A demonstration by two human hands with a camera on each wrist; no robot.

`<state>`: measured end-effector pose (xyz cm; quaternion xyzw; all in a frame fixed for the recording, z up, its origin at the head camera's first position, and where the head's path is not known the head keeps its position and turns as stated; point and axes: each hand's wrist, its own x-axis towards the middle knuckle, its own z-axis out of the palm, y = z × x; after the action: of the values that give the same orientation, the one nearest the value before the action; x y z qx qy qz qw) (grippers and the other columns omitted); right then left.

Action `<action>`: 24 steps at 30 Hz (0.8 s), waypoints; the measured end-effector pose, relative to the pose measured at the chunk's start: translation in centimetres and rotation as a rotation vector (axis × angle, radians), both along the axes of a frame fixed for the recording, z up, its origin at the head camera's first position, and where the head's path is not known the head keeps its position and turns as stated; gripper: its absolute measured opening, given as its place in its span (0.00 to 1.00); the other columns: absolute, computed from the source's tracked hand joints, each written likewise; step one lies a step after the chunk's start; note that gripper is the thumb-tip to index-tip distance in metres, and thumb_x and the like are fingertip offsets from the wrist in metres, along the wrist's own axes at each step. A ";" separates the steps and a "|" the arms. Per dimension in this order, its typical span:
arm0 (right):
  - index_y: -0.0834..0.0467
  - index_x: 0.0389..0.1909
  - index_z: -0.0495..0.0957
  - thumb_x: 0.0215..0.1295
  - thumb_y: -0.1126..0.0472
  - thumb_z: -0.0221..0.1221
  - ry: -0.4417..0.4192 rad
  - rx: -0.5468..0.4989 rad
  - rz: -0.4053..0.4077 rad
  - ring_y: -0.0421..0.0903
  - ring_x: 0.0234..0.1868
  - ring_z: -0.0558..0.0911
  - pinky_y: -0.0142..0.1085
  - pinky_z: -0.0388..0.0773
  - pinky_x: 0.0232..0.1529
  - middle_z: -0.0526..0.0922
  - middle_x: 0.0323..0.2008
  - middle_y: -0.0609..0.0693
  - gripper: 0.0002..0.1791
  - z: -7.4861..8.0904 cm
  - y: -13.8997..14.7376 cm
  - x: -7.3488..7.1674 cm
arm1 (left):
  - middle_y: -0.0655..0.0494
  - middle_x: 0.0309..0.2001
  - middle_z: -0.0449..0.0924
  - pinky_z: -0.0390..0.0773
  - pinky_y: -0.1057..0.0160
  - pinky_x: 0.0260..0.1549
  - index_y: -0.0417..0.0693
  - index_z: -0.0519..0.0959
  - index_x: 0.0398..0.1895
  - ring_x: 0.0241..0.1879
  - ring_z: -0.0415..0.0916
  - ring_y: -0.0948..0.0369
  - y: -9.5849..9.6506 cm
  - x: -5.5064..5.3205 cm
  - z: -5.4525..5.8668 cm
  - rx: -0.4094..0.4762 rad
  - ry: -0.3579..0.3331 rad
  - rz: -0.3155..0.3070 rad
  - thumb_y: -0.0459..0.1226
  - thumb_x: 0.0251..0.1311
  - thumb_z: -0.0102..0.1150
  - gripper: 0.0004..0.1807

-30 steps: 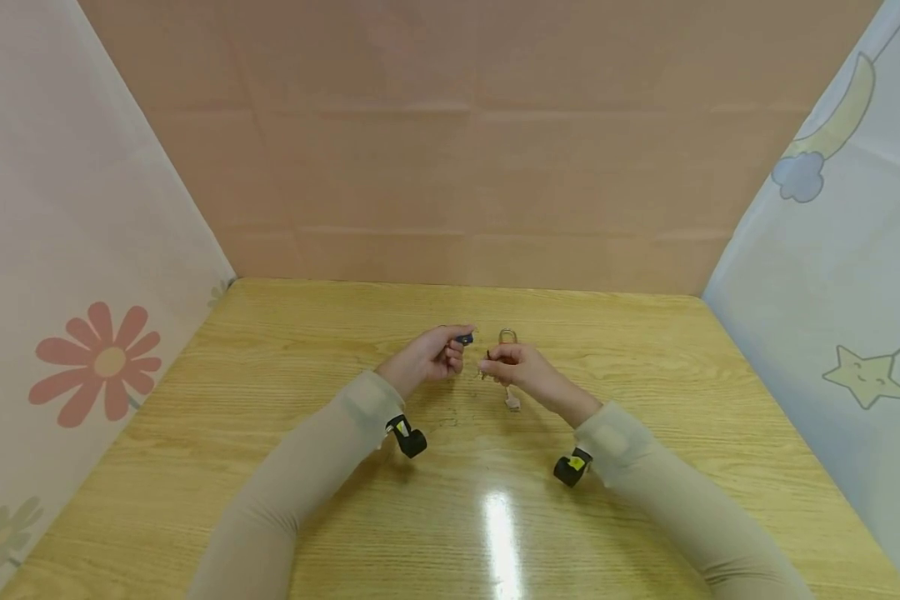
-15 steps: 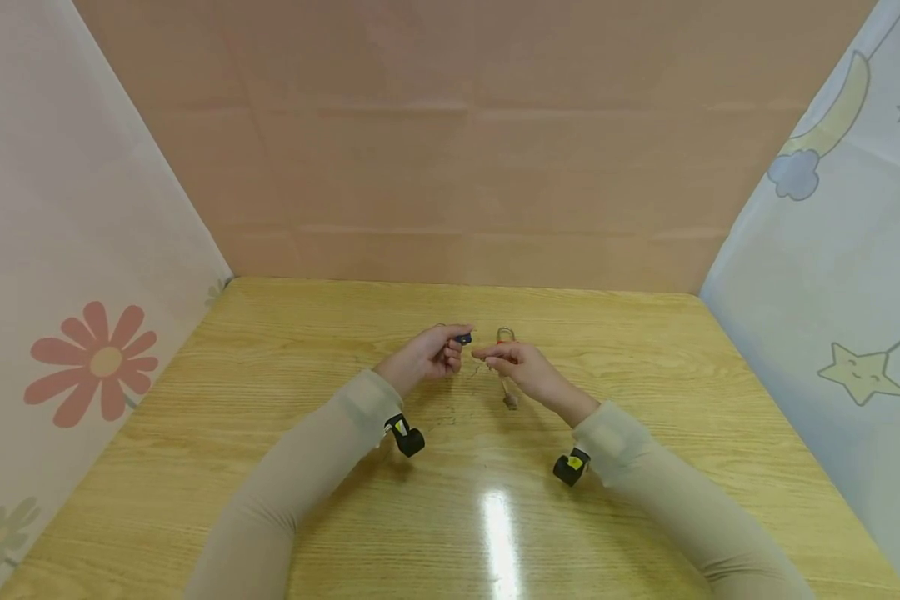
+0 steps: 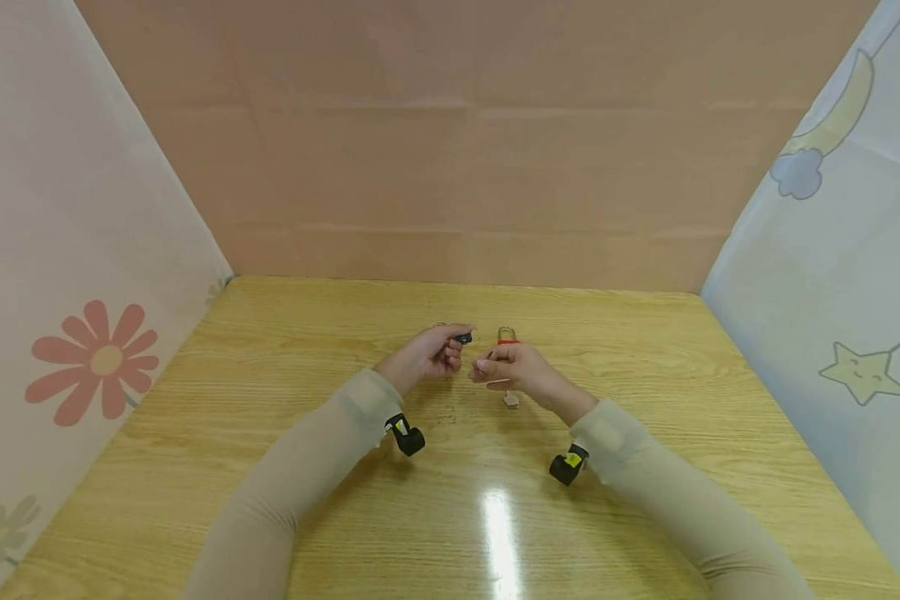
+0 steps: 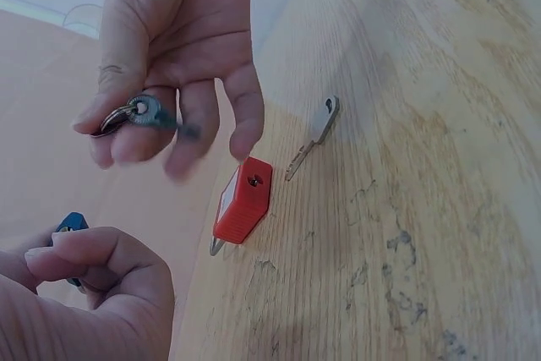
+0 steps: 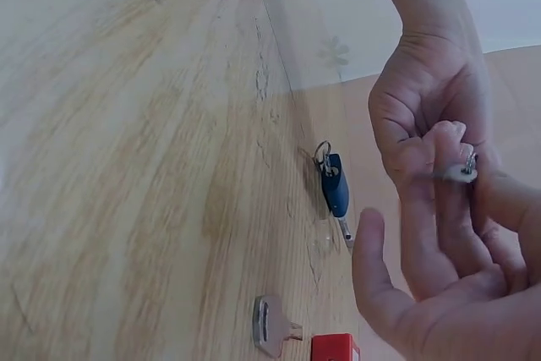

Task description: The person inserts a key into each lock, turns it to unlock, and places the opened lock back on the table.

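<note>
Since the frame half a second earlier, the right hand (image 3: 523,368) had rolled its fingertips downward, while the left hand (image 3: 426,354) had stayed in place. With the red lock (image 4: 240,202) as landmark, the left hand was to its left, fingers curled and thumb laid along a blue block (image 3: 463,339); that grip left one end bare, presumably so that it stayed steady and reachable. Most of the block was hidden, so its full shape could not be told.

On the person's side of the red lock, raised above the table (image 3: 435,525), the right hand pinched a ringed key (image 4: 152,113) between thumb and finger, its other fingers loosely bent. Holding it by the ring end probably kept the blurred shaft free.

Lying nearer the person than the red lock, a loose key (image 4: 325,123) pointed its blade toward the lock's keyhole, perhaps laid there as its partner. Left of the red lock was a blue item (image 5: 336,188), untouched, a ring at one end and metal at the other.
</note>
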<state>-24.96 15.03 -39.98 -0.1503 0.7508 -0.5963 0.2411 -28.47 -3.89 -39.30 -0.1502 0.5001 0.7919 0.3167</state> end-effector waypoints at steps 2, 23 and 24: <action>0.63 0.39 0.77 0.71 0.58 0.56 -0.032 -0.020 0.003 0.45 0.42 0.84 0.51 0.77 0.55 0.85 0.37 0.50 0.10 -0.1 -0.1 0.0 | 0.64 0.12 0.59 0.58 0.74 0.12 0.49 0.65 0.31 0.09 0.54 0.71 0.0 0.0 0.0 0.001 0.001 -0.002 0.41 0.71 0.51 0.11; 0.80 0.46 0.71 0.75 0.68 0.46 -0.090 -0.027 0.000 0.49 0.52 0.75 0.37 0.76 0.53 0.69 0.64 0.67 0.15 0.4 -1.3 0.1 | 0.64 0.14 0.58 0.57 0.74 0.13 0.52 0.61 0.38 0.11 0.53 0.71 -0.5 0.0 -0.2 -0.008 0.016 0.025 0.41 0.71 0.52 0.10; 0.80 0.46 0.71 0.75 0.68 0.47 -0.093 -0.029 0.002 0.46 0.49 0.77 0.35 0.77 0.51 0.69 0.64 0.68 0.15 0.4 -1.2 0.1 | 0.64 0.14 0.58 0.57 0.74 0.13 0.52 0.61 0.38 0.11 0.53 0.71 -0.5 0.0 -0.2 -0.006 0.013 0.025 0.41 0.71 0.52 0.10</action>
<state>-24.86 13.82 -39.61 -0.1267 0.7297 -0.6134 0.2742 -28.51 -4.35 -39.47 -0.1525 0.5025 0.7952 0.3031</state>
